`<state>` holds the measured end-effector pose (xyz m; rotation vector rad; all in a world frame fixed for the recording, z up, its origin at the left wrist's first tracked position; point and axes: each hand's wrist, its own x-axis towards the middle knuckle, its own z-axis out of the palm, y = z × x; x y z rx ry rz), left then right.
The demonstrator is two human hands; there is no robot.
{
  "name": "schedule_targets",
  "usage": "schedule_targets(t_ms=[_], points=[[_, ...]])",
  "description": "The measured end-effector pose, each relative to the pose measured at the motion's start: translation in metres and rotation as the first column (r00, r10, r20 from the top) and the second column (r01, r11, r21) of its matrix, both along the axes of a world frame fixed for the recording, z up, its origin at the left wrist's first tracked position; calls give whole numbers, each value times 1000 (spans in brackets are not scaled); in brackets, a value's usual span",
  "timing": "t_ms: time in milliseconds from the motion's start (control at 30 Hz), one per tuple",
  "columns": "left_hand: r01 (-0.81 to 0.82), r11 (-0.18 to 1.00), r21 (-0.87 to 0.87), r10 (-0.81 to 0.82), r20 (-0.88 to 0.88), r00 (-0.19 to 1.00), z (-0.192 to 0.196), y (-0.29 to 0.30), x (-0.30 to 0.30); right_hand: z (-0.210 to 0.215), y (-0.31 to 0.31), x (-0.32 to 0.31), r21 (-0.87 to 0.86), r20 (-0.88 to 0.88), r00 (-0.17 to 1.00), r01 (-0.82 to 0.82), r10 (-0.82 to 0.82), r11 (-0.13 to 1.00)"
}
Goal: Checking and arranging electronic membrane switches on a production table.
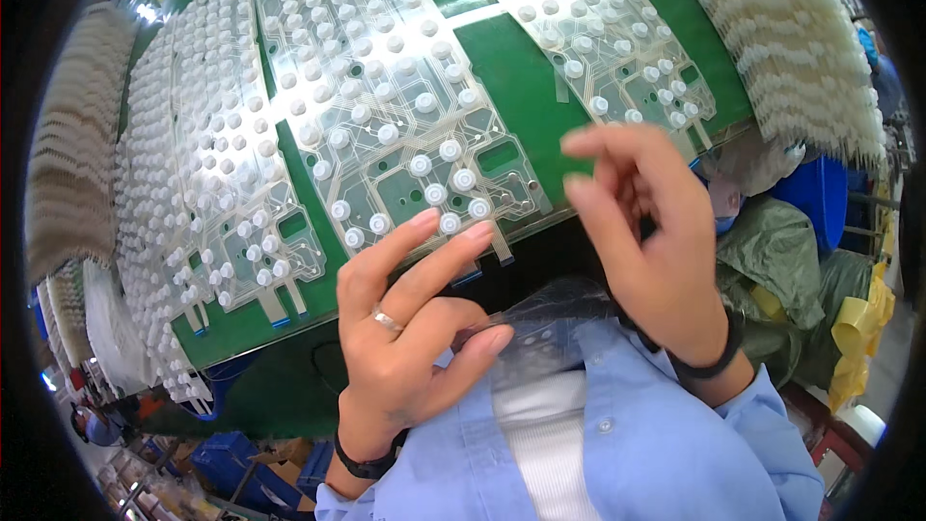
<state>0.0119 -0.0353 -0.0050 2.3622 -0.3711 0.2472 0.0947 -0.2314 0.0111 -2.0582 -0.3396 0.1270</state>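
My left hand [410, 328], with a ring and a black wristband, stretches two fingers to the near edge of the middle clear membrane sheet [386, 106], right by a white rubber dome [449, 223]. Its thumb and bent fingers pinch the edge of a clear plastic bag [555, 314] held against my blue shirt. My right hand [646, 232] hovers blurred over the near edge of the green table [516, 68], fingers apart, with nothing visible in them. Many white domes sit in rows on the sheets.
A second membrane sheet [598, 19] lies to the right and another sheet [222, 164] to the left. Stacks of white dome mats [791, 39] stand at the far right and more dome mat stacks [72, 154] at the left. Green and yellow bags [801, 270] lie at the right, and blue crates [241, 463] below left.
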Motion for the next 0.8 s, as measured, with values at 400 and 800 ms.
schedule_targets(t_ms=[400, 800], points=[[-223, 962, -155, 224, -12, 975, 7, -6, -11, 13, -16, -39, 15, 85, 933, -353, 350, 936], [-20, 995, 95, 26, -64, 998, 6, 5, 5, 12, -7, 8, 292, -200, 977, -16, 78, 956]])
